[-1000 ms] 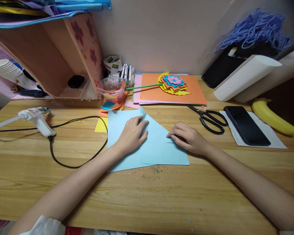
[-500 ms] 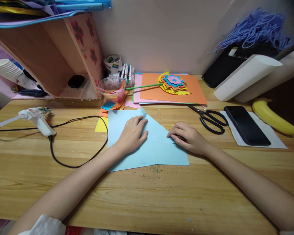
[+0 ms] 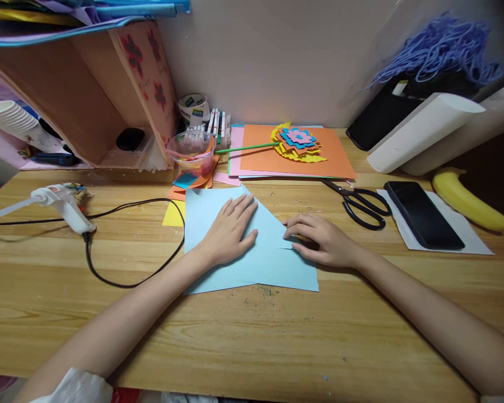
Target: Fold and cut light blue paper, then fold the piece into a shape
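Note:
A sheet of light blue paper (image 3: 218, 274) lies on the desk with its upper right side folded over along a slanting edge. A short dark slit shows in it near my right thumb. My left hand (image 3: 233, 229) rests flat on the upper middle of the sheet, palm down with fingers outstretched. At the slanting right edge, my right hand (image 3: 319, 240) touches the paper with its fingertips. Its thumb and index finger are apart, with nothing visible held between them.
Black-handled scissors (image 3: 365, 208) lie right of the paper, then a phone (image 3: 422, 215) and a banana (image 3: 470, 200). A white glue gun (image 3: 65, 207) with a looping black cord is at left. Behind are a paper flower (image 3: 297, 140) on orange sheets and a plastic cup (image 3: 192, 154).
My left hand has spread flatter and shifted slightly right. My right fingers have gone from pressed together to apart. The folded flap's lower right corner has shifted down and left.

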Action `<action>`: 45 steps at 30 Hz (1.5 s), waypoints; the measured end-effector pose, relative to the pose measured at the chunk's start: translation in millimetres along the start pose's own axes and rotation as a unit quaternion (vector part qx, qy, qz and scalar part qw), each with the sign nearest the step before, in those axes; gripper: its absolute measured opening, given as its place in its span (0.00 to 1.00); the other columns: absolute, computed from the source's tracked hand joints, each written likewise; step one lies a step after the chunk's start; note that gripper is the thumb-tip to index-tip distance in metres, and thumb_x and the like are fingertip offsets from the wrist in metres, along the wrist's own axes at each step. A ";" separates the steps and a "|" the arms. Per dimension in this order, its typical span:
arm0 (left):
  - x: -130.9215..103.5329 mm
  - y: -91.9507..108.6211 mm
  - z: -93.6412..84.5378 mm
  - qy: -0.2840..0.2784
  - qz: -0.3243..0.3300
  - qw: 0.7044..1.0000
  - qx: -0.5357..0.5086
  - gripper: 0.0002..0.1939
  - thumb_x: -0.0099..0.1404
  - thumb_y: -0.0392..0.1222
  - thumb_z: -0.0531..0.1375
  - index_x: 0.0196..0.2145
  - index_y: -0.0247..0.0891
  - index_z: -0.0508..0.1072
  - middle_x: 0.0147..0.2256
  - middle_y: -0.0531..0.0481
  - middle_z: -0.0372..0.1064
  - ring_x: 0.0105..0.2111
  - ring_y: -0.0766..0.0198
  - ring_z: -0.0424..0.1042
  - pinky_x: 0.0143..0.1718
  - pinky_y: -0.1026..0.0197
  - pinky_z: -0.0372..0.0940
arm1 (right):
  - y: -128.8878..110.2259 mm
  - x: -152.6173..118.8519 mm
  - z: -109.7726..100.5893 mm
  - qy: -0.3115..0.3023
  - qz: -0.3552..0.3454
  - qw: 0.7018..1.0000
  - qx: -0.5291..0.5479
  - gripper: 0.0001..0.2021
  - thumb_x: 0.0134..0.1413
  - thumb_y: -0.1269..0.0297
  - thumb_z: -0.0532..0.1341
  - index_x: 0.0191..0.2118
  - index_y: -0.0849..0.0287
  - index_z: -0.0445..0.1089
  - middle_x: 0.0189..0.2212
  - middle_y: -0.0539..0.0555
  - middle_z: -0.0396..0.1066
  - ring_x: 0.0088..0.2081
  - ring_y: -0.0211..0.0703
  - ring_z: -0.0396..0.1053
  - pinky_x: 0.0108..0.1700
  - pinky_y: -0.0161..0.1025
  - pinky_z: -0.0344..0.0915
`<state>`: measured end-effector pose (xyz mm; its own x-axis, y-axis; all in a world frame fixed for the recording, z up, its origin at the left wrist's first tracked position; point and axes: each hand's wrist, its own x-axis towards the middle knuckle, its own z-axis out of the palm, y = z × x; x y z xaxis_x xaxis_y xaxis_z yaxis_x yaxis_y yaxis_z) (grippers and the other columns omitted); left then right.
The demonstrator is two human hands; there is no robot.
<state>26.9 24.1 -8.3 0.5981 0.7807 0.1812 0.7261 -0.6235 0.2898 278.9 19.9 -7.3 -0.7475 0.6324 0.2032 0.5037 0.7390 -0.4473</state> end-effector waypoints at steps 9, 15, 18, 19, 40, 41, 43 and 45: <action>0.6 0.8 -3.6 -0.050 0.042 0.998 -0.012 0.28 0.65 0.48 0.47 0.61 0.42 0.48 0.62 0.50 0.46 0.62 0.58 0.43 0.62 0.45 0.36 | 1.4 -2.2 0.1 -0.013 -0.021 1.000 0.001 0.10 0.52 0.66 0.57 0.41 0.57 0.67 0.41 0.57 0.68 0.45 0.48 0.66 0.44 0.44 0.61; 0.5 0.7 -4.5 -0.065 0.059 0.996 -0.026 0.30 0.65 0.51 0.47 0.62 0.43 0.45 0.63 0.49 0.43 0.63 0.58 0.42 0.62 0.44 0.35 | 1.4 -3.1 -0.3 -0.022 -0.033 0.999 0.015 0.10 0.51 0.65 0.58 0.41 0.57 0.67 0.42 0.57 0.68 0.48 0.48 0.65 0.46 0.45 0.61; 0.4 0.9 -5.4 -0.068 0.064 0.995 -0.032 0.30 0.65 0.52 0.47 0.62 0.42 0.46 0.63 0.48 0.44 0.63 0.57 0.42 0.62 0.44 0.35 | 0.4 -3.3 -0.4 -0.026 -0.031 0.999 0.018 0.12 0.48 0.62 0.60 0.41 0.56 0.67 0.43 0.57 0.67 0.48 0.49 0.64 0.47 0.46 0.61; 0.3 1.0 -5.6 -0.068 0.065 0.995 -0.034 0.30 0.65 0.53 0.47 0.62 0.41 0.46 0.62 0.48 0.44 0.63 0.57 0.42 0.62 0.44 0.35 | 0.0 -3.2 -0.4 -0.028 -0.031 0.999 0.018 0.13 0.47 0.62 0.61 0.41 0.56 0.67 0.44 0.58 0.67 0.48 0.49 0.64 0.47 0.46 0.61; 1.5 1.3 -7.6 -0.054 0.072 0.995 -0.040 0.28 0.65 0.54 0.45 0.59 0.40 0.52 0.58 0.43 0.53 0.58 0.55 0.52 0.61 0.41 0.35 | 3.0 -3.4 9.0 0.062 -0.036 0.997 -0.021 0.13 0.50 0.76 0.55 0.41 0.57 0.66 0.41 0.55 0.71 0.43 0.45 0.68 0.43 0.44 0.65; 1.6 1.3 -8.0 -0.054 0.073 0.995 -0.041 0.27 0.65 0.54 0.45 0.59 0.40 0.53 0.58 0.43 0.54 0.58 0.55 0.53 0.61 0.40 0.35 | 3.5 -3.7 9.3 0.068 -0.038 0.997 -0.025 0.13 0.50 0.76 0.55 0.41 0.57 0.66 0.40 0.55 0.72 0.42 0.45 0.69 0.42 0.44 0.65; 1.7 1.1 -8.9 -0.053 0.077 0.995 -0.042 0.26 0.66 0.53 0.44 0.58 0.40 0.54 0.58 0.43 0.54 0.57 0.55 0.54 0.60 0.40 0.36 | 4.4 -4.5 9.7 0.079 -0.042 0.995 -0.032 0.13 0.50 0.76 0.55 0.42 0.57 0.67 0.40 0.55 0.72 0.41 0.44 0.69 0.41 0.43 0.65; 1.7 0.9 -10.2 -0.054 0.084 0.994 -0.042 0.25 0.66 0.53 0.44 0.57 0.40 0.56 0.57 0.43 0.55 0.56 0.55 0.54 0.60 0.40 0.36 | 5.0 -5.1 10.0 0.084 -0.045 0.995 -0.036 0.13 0.50 0.76 0.55 0.42 0.58 0.67 0.40 0.55 0.72 0.40 0.44 0.69 0.41 0.43 0.66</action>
<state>25.1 25.3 1.8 0.7449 0.6537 0.1333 0.5847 -0.7359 0.3414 280.9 18.1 -19.2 -0.7105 0.5888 0.3854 0.4725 0.8050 -0.3588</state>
